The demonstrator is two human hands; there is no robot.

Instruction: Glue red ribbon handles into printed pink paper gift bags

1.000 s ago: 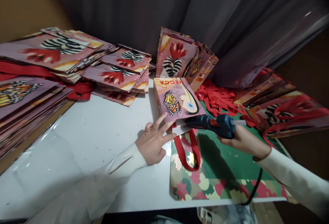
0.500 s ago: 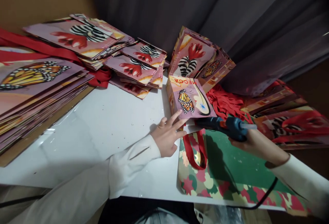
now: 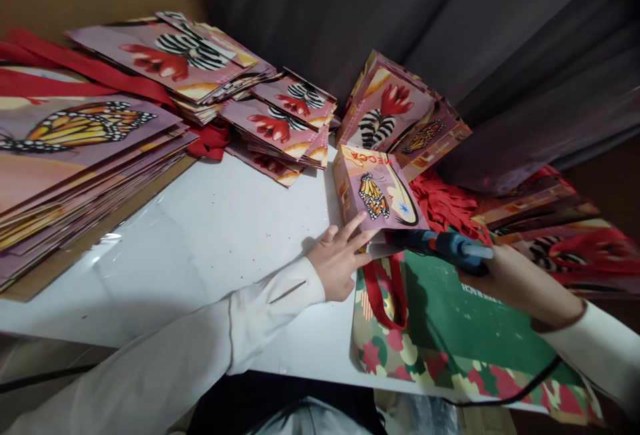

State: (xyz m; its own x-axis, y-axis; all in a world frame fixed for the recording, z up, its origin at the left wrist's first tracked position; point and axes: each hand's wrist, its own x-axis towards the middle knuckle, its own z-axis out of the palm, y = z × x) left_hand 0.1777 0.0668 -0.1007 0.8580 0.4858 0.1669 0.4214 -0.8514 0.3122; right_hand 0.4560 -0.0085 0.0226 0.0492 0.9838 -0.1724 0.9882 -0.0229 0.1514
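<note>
A small paper bag (image 3: 376, 185) printed with a butterfly and the word MECCA lies on the white table, its mouth facing me. My left hand (image 3: 340, 263) rests at its near edge with spread fingers, the index finger touching the printed face. My right hand (image 3: 505, 278) grips a blue-and-black hot glue gun (image 3: 450, 248) with a clear glue stick at its back. The gun's front end is at the bag's mouth; the nozzle tip is hidden. A red ribbon handle (image 3: 400, 302) loops out below the opening.
Flat printed bags (image 3: 90, 175) are stacked at left, with more stacks behind. Standing bags (image 3: 390, 108) and a heap of red ribbons (image 3: 445, 198) lie beyond the worked bag. A green bag with a camouflage-patterned border (image 3: 445, 315) lies under the gun. A black cord (image 3: 525, 392) trails at right.
The whole view has shifted slightly, moving the scene rightward. The glue gun stays at the bag's mouth, and my left hand keeps its place on the bag.
</note>
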